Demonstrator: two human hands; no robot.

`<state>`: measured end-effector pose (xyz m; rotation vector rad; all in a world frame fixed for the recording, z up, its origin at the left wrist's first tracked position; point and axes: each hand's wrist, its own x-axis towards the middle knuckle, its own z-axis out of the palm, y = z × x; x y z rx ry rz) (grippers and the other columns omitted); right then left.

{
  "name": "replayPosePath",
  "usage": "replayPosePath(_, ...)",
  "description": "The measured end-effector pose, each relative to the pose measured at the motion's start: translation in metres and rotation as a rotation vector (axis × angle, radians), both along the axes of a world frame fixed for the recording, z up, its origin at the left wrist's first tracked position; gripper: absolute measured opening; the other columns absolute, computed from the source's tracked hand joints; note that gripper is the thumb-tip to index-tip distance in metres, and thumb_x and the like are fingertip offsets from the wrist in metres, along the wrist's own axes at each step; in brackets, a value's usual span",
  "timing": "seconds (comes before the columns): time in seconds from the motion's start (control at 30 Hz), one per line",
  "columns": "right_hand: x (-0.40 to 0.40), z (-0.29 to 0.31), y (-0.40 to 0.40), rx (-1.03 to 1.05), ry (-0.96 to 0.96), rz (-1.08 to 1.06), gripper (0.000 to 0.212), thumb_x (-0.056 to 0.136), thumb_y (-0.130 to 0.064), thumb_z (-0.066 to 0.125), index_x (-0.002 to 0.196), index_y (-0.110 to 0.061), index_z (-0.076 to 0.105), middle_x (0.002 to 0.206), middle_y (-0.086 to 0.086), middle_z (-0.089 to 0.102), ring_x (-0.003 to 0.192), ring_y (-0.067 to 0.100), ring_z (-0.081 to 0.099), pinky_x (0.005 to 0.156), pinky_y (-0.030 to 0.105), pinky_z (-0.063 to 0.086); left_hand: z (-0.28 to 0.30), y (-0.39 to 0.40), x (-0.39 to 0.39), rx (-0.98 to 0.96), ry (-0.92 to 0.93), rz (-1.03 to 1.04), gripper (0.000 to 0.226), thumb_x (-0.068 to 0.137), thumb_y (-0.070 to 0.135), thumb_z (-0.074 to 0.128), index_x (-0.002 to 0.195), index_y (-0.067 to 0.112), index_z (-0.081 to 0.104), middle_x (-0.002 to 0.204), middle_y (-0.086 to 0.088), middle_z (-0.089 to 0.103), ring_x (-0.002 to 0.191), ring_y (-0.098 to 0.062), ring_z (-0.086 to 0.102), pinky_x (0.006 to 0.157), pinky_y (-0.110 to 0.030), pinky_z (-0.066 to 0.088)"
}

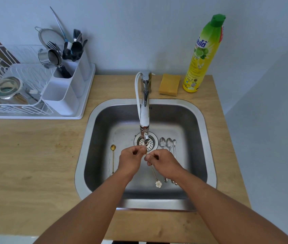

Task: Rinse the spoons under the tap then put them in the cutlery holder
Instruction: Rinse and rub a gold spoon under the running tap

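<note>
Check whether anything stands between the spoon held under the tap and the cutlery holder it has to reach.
Nothing visible blocks it. The flower-tipped spoon is pinched by both the left hand and right hand under the tap. The cutlery holder stands up-left on the counter, with only the sink rim and bare wood between.

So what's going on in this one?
A person holds a gold spoon with both hands, left hand and right hand, under the tap over the sink. Another gold spoon and three silver spoons lie in the sink. The cutlery holder stands at left.
</note>
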<state>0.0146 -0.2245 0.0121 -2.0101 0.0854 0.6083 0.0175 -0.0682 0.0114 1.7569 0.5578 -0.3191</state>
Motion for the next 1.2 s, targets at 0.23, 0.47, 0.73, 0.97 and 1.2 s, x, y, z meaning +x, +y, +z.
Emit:
replayPosePath(0.23,0.000,0.003,0.003,-0.042,-0.005,0.048,0.028,0.098,-0.039,0.063,0.077,-0.025,0.075,0.071,-0.020,0.073,0.060,-0.006,0.062,0.066,0.022,0.046,0.002,0.001,0.004,-0.055,0.030,0.013,0.008,0.092,0.033,0.076,0.091,0.025,0.080,0.082,0.015,0.078,0.077,0.004,0.070,0.066,-0.010,0.045)
replayPosePath(0.47,-0.002,0.010,0.004,-0.103,0.007,0.105,0.026,0.096,-0.046,0.064,0.079,-0.029,0.073,0.065,-0.023,0.068,0.056,-0.005,0.059,0.062,0.026,0.048,0.006,-0.003,0.000,-0.065,-0.006,0.127,0.007,0.094,0.031,0.074,0.087,0.030,0.075,0.087,0.012,0.077,0.082,0.002,0.068,0.065,-0.011,0.045)
replayPosePath(0.73,-0.002,0.009,0.005,-0.012,0.003,0.026,0.029,0.098,-0.040,0.065,0.076,-0.025,0.074,0.067,-0.024,0.070,0.058,-0.007,0.061,0.059,0.020,0.043,0.012,0.000,0.000,-0.076,0.065,-0.064,0.018,0.094,0.038,0.073,0.086,0.024,0.081,0.082,0.012,0.079,0.082,0.002,0.070,0.071,-0.015,0.046)
replayPosePath(0.97,0.002,0.000,-0.005,0.054,0.022,-0.214,0.023,0.091,-0.044,0.071,0.082,-0.024,0.078,0.073,-0.016,0.074,0.064,-0.004,0.063,0.067,0.021,0.047,0.022,0.004,0.009,0.521,-0.102,-0.483,0.027,0.099,0.048,0.060,0.091,0.026,0.074,0.086,0.006,0.073,0.081,-0.017,0.066,0.073,-0.037,0.053)
replayPosePath(1.2,0.007,0.003,-0.001,0.362,0.216,-0.437,0.010,0.091,-0.025,0.072,0.093,-0.023,0.082,0.077,-0.004,0.067,0.060,0.011,0.041,0.047,0.024,0.032,0.029,0.000,0.018,0.628,-0.075,-0.565,0.024,0.098,0.048,0.062,0.093,0.028,0.074,0.081,0.010,0.068,0.077,-0.015,0.064,0.066,-0.034,0.050)
